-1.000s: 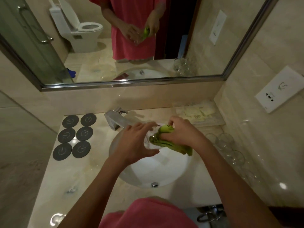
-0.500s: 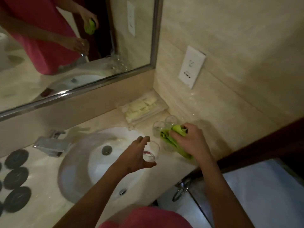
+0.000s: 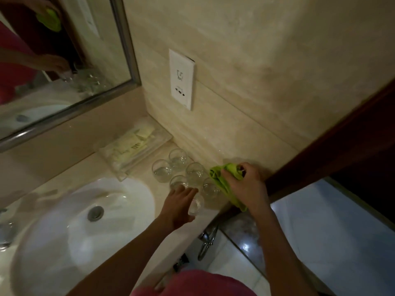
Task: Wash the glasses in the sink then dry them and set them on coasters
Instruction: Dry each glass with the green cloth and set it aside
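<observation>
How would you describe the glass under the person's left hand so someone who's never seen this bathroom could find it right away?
Start at the white oval sink and move right along the beige stone counter to the cluster of clear round glasses by the wall. The one meant is the clear glass nearest the counter's front edge. Unlike its neighbours, the left hand holds it, while the right hand grips a green cloth.
</observation>
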Tool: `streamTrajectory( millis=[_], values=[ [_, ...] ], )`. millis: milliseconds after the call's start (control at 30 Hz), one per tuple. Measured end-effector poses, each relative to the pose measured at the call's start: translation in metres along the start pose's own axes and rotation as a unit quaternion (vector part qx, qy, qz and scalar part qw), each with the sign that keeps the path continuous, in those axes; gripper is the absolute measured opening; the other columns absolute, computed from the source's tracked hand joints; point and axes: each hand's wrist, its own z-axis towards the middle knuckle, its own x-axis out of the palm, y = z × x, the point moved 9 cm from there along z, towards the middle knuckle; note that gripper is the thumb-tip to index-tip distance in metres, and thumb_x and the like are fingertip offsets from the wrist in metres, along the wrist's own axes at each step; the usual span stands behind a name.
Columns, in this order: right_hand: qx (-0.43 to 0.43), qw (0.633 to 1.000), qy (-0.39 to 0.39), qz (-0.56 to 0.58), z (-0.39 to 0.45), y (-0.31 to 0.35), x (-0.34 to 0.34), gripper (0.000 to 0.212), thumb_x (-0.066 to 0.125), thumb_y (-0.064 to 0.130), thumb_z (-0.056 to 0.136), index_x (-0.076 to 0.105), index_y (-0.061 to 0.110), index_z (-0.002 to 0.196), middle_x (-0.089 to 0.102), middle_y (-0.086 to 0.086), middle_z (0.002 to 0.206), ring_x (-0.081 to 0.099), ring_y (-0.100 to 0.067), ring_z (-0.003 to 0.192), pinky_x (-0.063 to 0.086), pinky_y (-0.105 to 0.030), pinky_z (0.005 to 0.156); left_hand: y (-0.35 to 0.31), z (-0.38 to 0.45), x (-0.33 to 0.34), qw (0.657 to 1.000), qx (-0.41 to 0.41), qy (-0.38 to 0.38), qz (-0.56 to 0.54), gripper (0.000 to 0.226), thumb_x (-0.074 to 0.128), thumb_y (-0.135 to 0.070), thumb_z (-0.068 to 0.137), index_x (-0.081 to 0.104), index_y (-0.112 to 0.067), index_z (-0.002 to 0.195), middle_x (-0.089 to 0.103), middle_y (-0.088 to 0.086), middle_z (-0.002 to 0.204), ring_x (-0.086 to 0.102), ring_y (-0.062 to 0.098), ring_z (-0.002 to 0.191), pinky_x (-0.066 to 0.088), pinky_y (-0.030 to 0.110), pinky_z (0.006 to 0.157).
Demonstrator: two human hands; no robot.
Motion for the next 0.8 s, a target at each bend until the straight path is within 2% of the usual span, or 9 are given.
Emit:
streamTrajectory(
  millis=[200,400,500,600,667,800],
  values=[
    [-0.012,1.0,0.029,0.005,0.013,0.001,0.016,0.033,0.072,0.053,0.083,0.061,0.024,0.093,0.066,0.002,0.09,0.064,-0.019,0.084,0.053,-0.034,0.075,-0.003,0.012,0.014,0.999,0.004,0.008,0.038,0.102,0.093,-0.049,0.031,0.057,-0.018,0.12,0.07,-0.002,0.111,0.062,0.026,0.093,0.055,0.04,0.075],
    [-0.021,0.999,0.048,-0.004,0.02,0.007,0.023,0.038,0.071,0.057,0.083,0.065,0.023,0.1,0.068,0.002,0.096,0.064,-0.016,0.086,0.053,-0.032,0.073,0.001,0.01,0.023,0.997,-0.013,0.022,0.066,0.096,0.091,-0.053,0.035,0.061,-0.018,0.119,0.07,-0.002,0.108,0.059,0.023,0.091,0.052,0.037,0.075],
    [-0.022,0.997,0.069,-0.001,0.022,0.009,0.029,0.04,0.071,0.057,0.082,0.066,0.023,0.102,0.068,0.0,0.101,0.064,-0.017,0.09,0.053,-0.032,0.076,0.003,0.008,0.024,0.996,-0.021,0.027,0.086,0.1,0.092,-0.055,0.034,0.061,-0.016,0.121,0.068,-0.001,0.111,0.059,0.024,0.093,0.052,0.037,0.076],
    [-0.029,0.996,0.081,-0.005,0.021,0.017,0.033,0.04,0.072,0.055,0.083,0.066,0.021,0.104,0.068,0.0,0.1,0.064,-0.018,0.092,0.053,-0.033,0.078,0.001,0.009,0.022,0.994,-0.015,0.044,0.103,0.099,0.087,-0.054,0.056,0.048,-0.015,0.138,0.055,0.003,0.132,0.052,0.027,0.112,0.046,0.041,0.093],
    [-0.035,0.996,0.082,-0.002,0.017,0.022,0.037,0.036,0.072,0.052,0.085,0.066,0.02,0.1,0.068,0.001,0.097,0.063,-0.017,0.088,0.05,-0.03,0.072,0.002,0.01,0.019,0.992,-0.016,0.059,0.11,0.099,0.077,-0.056,0.071,0.033,-0.014,0.149,0.042,0.004,0.146,0.043,0.028,0.125,0.037,0.041,0.103],
    [-0.06,0.994,0.095,0.006,0.009,0.035,0.045,0.03,0.071,0.048,0.088,0.063,0.021,0.097,0.065,0.004,0.09,0.059,-0.009,0.08,0.042,-0.025,0.061,0.008,0.005,-0.008,0.996,-0.024,0.013,0.082,0.084,0.067,-0.058,0.081,0.036,-0.018,0.147,0.043,0.003,0.147,0.041,0.028,0.13,0.032,0.039,0.102]
  ],
)
